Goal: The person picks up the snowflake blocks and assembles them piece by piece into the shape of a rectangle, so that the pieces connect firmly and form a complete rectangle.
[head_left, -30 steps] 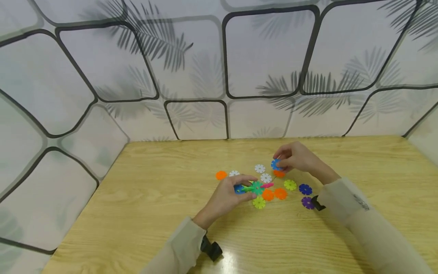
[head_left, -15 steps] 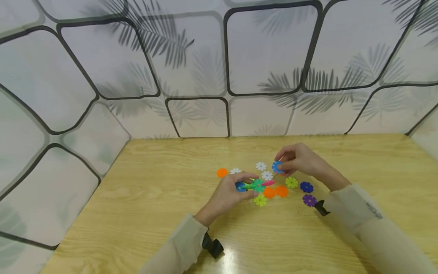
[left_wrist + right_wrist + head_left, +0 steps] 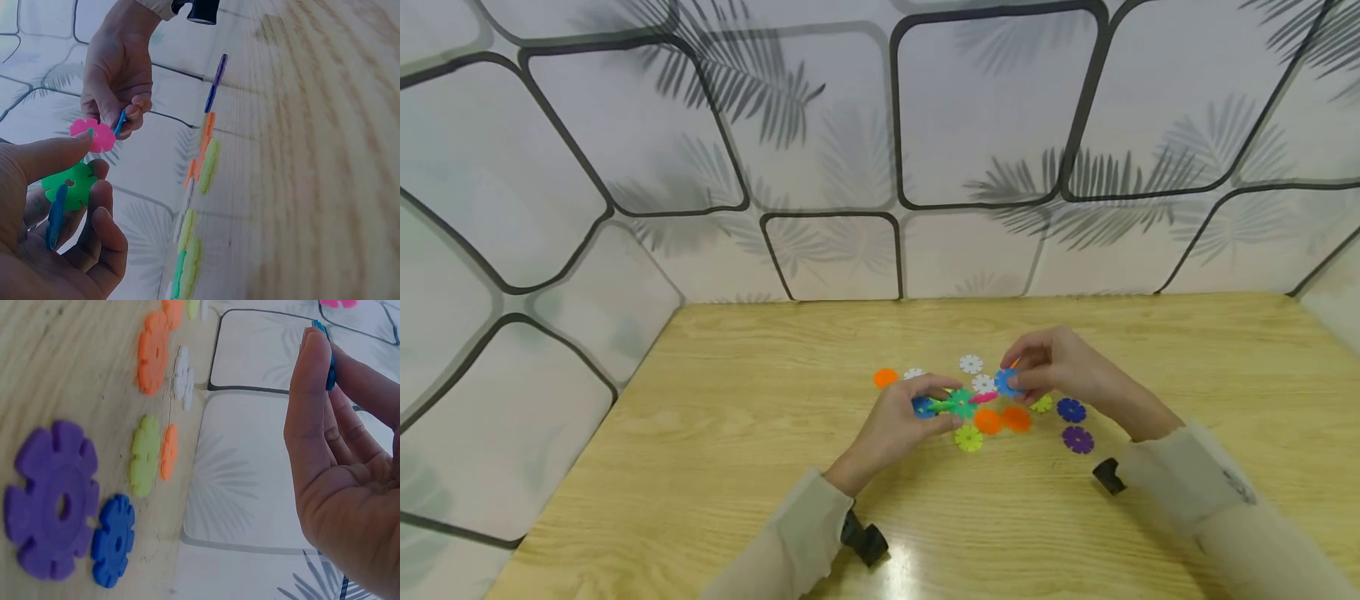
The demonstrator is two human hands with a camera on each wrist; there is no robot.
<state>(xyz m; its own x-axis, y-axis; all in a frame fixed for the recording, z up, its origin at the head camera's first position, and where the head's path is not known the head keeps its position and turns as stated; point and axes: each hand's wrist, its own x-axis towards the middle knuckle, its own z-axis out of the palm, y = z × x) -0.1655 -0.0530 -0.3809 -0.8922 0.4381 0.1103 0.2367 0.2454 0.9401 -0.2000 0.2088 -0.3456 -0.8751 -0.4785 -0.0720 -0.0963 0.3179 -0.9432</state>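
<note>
In the head view, my left hand [image 3: 891,427] holds a small chain of slotted plastic discs over the table. The chain has a blue disc [image 3: 56,217], a green disc [image 3: 70,185] and, at its outer end, a pink disc [image 3: 94,135]. The left thumb lies against the pink and green discs. Facing it, my right hand [image 3: 1056,371] pinches a loose blue disc [image 3: 1006,382] between thumb and fingers. That disc is held close to the pink one; whether they touch cannot be told from these views.
Loose discs lie flat on the wooden table [image 3: 760,467]: purple [image 3: 1078,439], dark blue [image 3: 1071,409], orange [image 3: 1017,418], yellow-green [image 3: 968,437], white [image 3: 971,363] and several more. A patterned backdrop [image 3: 827,258] rises behind the table's far edge.
My right hand has come nearer to the person with the blue disc, bringing it closer to the pink disc's height in view. The left hand has barely moved.
</note>
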